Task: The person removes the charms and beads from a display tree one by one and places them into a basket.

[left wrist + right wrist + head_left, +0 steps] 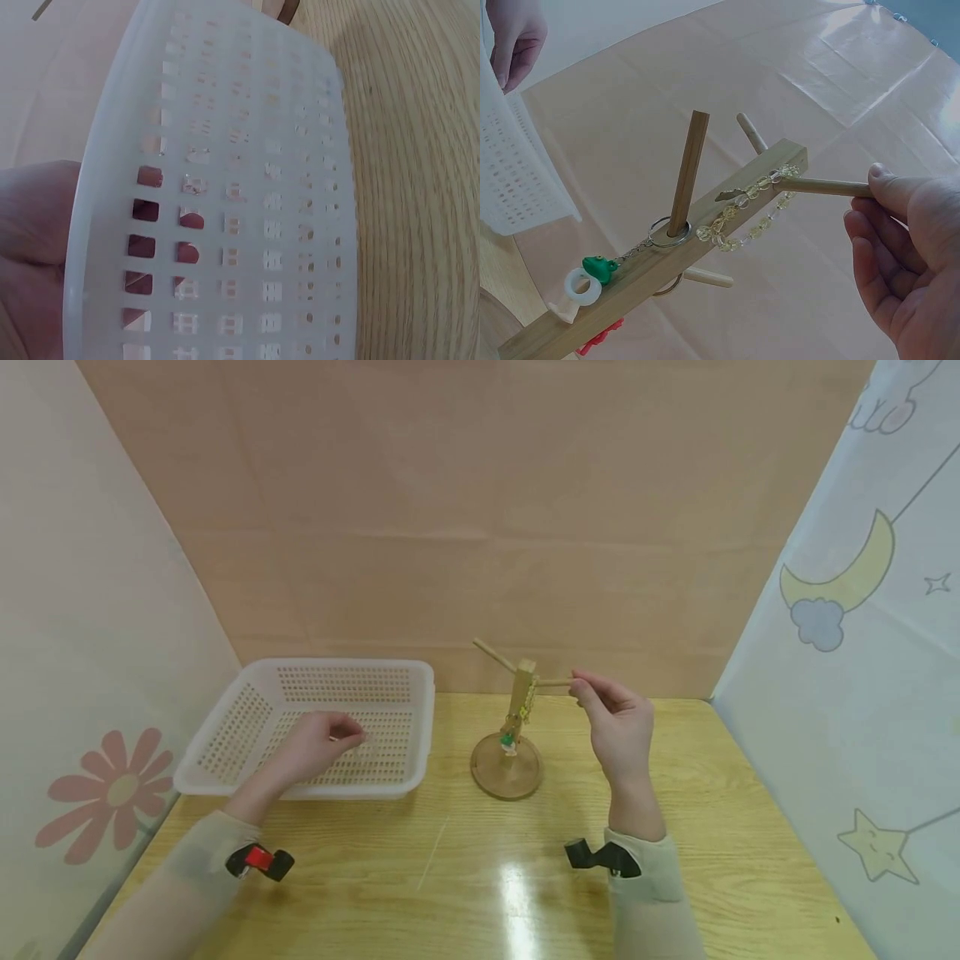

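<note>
A wooden peg stand (521,693) with a round base stands on the table. My right hand (622,727) pinches the tip of one of its pegs (825,187) between thumb and fingers. A bracelet of clear and pale yellow beads (742,240) hangs on that peg, against the post. Lower down, a keyring with a green frog-like charm (600,268) hangs from another peg, and a red charm (600,337) shows behind the post. My left hand (318,747) is over the white basket, thumb and forefinger close together; I cannot tell whether it holds something.
The white plastic basket (423,727), with perforated walls, stands at the left of the table (480,877). Its wall (225,187) fills much of the left wrist view and partly hides the left hand. A tan sheet hangs behind; patterned sheets stand on both sides.
</note>
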